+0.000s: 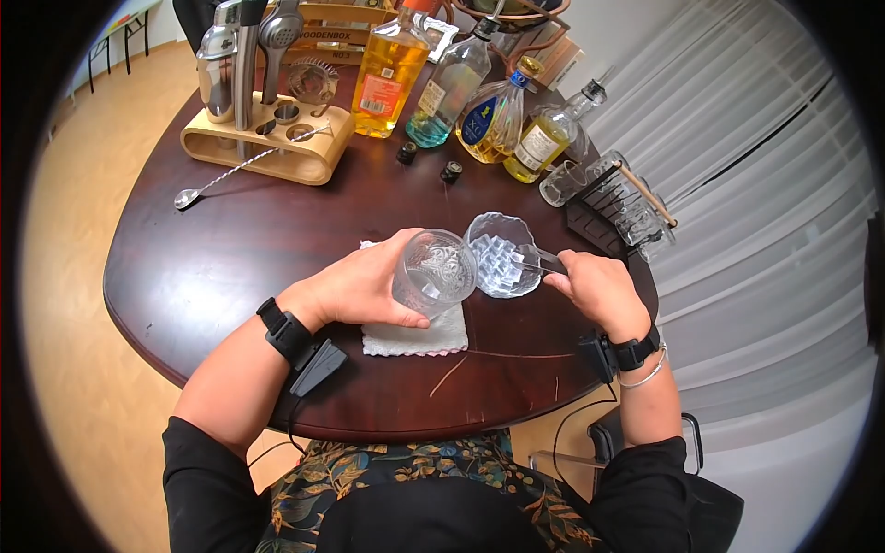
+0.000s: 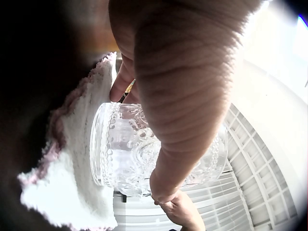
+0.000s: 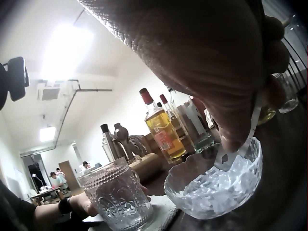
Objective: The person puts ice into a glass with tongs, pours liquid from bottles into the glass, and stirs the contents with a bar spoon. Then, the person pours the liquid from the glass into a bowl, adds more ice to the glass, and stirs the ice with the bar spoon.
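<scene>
Left hand [image 1: 355, 284] grips a clear embossed glass [image 1: 417, 293], its fingers wrapped round one side and its thumb on the other. The right hand [image 1: 599, 284] pinches the dark handle of a metal utensil [image 1: 525, 261], whose far end dips among ice cubes [image 1: 498, 263] in a clear, scallop-edged bowl [image 3: 178, 197]. Whether the utensil is tongs or a scoop cannot be told. The glass is over a white cloth [image 1: 419, 341] on the table [image 1: 230, 286], with the bowl just to its right. Farther back, a twisted bar spoon [image 1: 187, 197] leans on a wooden stand [image 1: 313, 170] of bar tools, and two dark stoppers [image 1: 451, 171] lie before several bottles [image 1: 378, 83]. To their right, a rack [image 1: 648, 195] carries glass mugs; beyond it hangs a pale curtain [image 1: 747, 240].
</scene>
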